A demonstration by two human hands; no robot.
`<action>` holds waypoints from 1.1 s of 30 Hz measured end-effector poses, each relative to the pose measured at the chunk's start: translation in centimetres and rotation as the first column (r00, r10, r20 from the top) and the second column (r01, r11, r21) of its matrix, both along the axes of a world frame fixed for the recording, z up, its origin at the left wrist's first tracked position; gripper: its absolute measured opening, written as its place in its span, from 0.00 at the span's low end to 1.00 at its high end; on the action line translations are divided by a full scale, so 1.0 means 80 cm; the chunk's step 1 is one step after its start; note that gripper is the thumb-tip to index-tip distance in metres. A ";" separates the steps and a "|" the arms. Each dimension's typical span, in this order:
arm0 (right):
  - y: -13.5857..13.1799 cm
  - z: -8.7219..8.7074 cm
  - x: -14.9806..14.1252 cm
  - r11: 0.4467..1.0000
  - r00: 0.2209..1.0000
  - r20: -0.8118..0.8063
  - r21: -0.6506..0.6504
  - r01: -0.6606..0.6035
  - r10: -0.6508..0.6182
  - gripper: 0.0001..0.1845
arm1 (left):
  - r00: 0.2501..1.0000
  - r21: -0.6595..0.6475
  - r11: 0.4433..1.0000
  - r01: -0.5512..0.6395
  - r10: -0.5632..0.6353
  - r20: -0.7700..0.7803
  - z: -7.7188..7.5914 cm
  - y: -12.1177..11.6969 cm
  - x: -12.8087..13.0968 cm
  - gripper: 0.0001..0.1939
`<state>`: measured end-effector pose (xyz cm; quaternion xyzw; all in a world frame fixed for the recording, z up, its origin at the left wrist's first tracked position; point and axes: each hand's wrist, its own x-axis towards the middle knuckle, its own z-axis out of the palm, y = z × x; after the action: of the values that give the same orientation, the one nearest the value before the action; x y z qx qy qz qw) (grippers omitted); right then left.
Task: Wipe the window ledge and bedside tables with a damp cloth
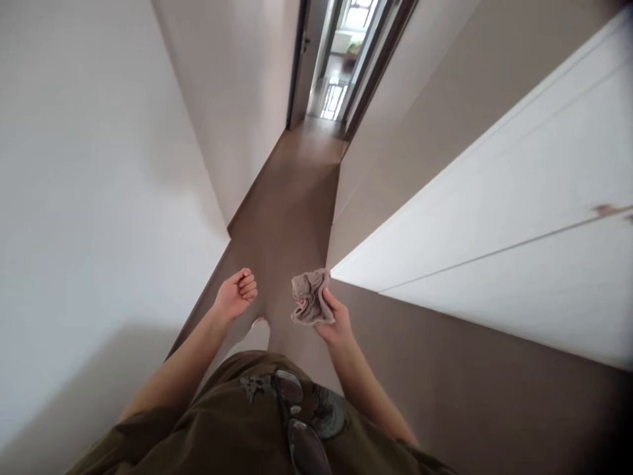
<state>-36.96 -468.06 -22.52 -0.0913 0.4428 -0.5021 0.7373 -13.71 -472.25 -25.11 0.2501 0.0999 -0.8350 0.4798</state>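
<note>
My right hand (335, 322) is closed around a crumpled grey-brown cloth (309, 297), held out in front of my waist above the brown floor. My left hand (237, 293) hangs level with it on the left, fingers curled into a loose fist with nothing in them. The two hands are about a hand's width apart. Below them I see my olive shirt with a pair of sunglasses (297, 422) hooked on its front, and a foot (260, 323) just showing under the left hand.
I stand in a narrow hallway with a brown floor (291, 211). A white wall (89, 198) runs along the left, with a corner jutting in. A white door or cabinet panel (519, 218) stands at the right. An open doorway (336, 72) lies far ahead.
</note>
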 end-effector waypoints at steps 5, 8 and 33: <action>-0.173 -0.067 -0.123 0.982 0.982 -0.040 0.023 0.188 -0.187 0.06 | 0.983 -0.049 0.982 0.182 -0.184 -0.024 -0.032 -0.286 -0.094 0.14; -0.288 -0.130 -0.216 0.955 0.953 -0.064 -0.036 0.293 -0.295 0.07 | 0.972 -0.092 0.968 0.234 -0.235 0.010 -0.067 -0.456 -0.155 0.15; -1.521 -0.227 -0.556 0.857 0.857 0.057 -0.026 0.515 -0.513 0.09 | 0.894 -0.221 0.866 0.448 -0.440 0.089 -0.127 -1.727 -0.534 0.17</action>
<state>-81.42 -589.76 -40.65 0.0275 0.4229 -0.6913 0.5852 -56.39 -610.43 -35.24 0.2226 -0.0686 -0.9241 0.3029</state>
